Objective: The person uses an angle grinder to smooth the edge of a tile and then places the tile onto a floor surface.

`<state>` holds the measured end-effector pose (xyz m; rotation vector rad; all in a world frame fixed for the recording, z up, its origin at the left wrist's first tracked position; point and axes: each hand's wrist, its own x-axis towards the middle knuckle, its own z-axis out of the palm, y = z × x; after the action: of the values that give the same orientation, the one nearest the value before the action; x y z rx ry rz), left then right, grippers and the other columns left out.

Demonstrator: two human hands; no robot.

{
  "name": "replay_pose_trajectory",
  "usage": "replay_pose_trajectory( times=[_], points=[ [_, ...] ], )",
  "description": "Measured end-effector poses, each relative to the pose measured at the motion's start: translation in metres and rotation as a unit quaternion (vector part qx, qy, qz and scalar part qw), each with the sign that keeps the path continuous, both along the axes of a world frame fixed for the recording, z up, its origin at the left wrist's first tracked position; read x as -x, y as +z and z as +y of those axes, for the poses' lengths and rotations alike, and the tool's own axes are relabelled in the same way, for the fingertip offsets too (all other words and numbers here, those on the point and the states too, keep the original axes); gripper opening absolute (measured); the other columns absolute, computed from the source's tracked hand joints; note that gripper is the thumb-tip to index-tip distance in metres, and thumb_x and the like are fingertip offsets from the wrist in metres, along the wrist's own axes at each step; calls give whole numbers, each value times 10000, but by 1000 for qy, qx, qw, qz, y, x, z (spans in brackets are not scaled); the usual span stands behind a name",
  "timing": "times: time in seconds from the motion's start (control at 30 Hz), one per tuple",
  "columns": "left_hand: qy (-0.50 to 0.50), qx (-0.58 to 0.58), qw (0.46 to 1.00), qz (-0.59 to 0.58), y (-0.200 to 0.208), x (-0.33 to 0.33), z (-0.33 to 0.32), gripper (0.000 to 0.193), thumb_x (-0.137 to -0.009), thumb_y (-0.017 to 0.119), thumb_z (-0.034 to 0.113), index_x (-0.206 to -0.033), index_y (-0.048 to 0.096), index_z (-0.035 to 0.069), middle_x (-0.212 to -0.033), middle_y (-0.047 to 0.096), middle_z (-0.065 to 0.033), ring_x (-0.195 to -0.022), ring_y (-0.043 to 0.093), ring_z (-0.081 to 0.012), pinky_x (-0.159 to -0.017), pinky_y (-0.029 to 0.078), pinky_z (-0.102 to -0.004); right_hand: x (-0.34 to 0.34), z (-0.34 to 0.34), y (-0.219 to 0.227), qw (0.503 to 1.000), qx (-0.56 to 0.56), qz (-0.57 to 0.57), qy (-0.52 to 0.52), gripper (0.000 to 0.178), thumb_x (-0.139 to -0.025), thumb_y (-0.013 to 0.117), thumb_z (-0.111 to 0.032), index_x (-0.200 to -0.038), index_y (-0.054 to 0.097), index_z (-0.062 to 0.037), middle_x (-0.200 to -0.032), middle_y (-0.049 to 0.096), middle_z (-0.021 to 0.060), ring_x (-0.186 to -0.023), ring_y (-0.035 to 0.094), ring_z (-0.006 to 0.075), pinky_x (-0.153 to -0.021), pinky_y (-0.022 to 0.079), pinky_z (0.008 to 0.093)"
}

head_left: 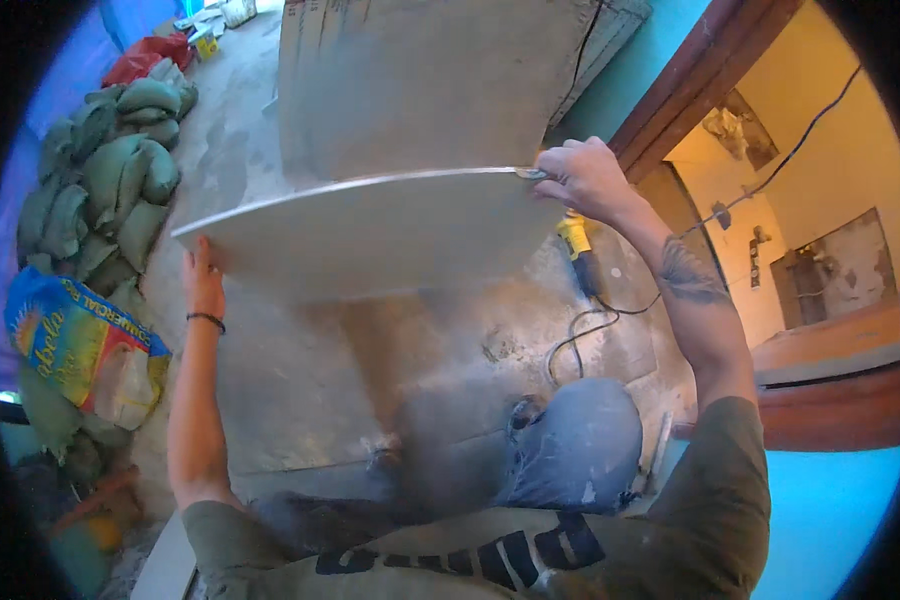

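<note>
A large, thin grey-beige tile (pixel 370 235) stands tilted on its long side before me, its pale upper edge running across the view. My left hand (pixel 204 285), a dark band at its wrist, grips the left end with fingers over the edge. At the upper right corner my right hand (pixel 582 178) is closed, its thumb on the near face. A small greyish bit shows at its fingertips, too small to name. Beyond the tile's right end lies a yellow and black power tool (pixel 576 245) on the floor.
A dark cord (pixel 570 335) loops from the tool across the dusty floor. Stacked green sacks (pixel 120 170) and a colourful printed bag (pixel 85 345) line the left. A big grey panel (pixel 420 90) stands beyond. To the right is a brown door frame (pixel 690 85). My knee (pixel 580 440) is close below.
</note>
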<state>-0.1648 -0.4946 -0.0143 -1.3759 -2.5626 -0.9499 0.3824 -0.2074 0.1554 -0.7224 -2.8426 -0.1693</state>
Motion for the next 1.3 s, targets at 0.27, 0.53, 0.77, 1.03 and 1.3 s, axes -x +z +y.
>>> replay_pose_trajectory(
  times=[0.27, 0.53, 0.77, 1.03, 1.3],
  points=[
    [-54, -131, 974, -174, 53, 30, 3, 558, -992, 595, 380, -1397, 490, 11, -1438, 501, -111, -1346, 447, -230, -1106, 352, -370, -65, 102, -39, 994, 12, 95, 47, 270, -811, 727, -387, -925, 680, -147, -843, 653, 36, -901, 609, 262, -772, 427, 413],
    [-293, 192, 927, 135, 103, -278, 276, 590, -842, 742, 359, -1332, 583, 71, -1234, 642, -193, -1142, 614, -321, -979, 461, -390, -130, 196, -97, 991, 50, 126, 10, 341, -853, 726, -356, -1081, 696, -105, -964, 698, 83, -940, 648, 268, -852, 489, 400],
    [-219, 143, 962, 76, -6, -284, 374, 348, -900, 713, 359, -1024, 675, 36, -768, 630, -102, -692, 574, -172, -650, 454, -302, -286, 234, -336, 857, 259, 343, -282, 351, -902, 715, -301, -1146, 682, -50, -1047, 705, 96, -939, 664, 186, -847, 519, 333],
    [-213, 174, 961, 30, -65, -295, 441, 376, -946, 667, 340, -1116, 654, 5, -853, 643, -30, -779, 551, -107, -717, 454, -274, -330, 108, -505, 804, 440, 275, -292, 215, -889, 705, -219, -1047, 689, -74, -1035, 683, 141, -932, 663, 266, -806, 521, 353],
    [-274, 196, 941, 34, -68, -247, 448, 485, -905, 679, 471, -1064, 663, 14, -922, 632, -34, -829, 532, -124, -759, 438, -273, -318, 137, -461, 905, 132, 289, -283, 412, -848, 728, -261, -1188, 617, -57, -1169, 629, 169, -1113, 570, 379, -940, 459, 482]
  ],
)
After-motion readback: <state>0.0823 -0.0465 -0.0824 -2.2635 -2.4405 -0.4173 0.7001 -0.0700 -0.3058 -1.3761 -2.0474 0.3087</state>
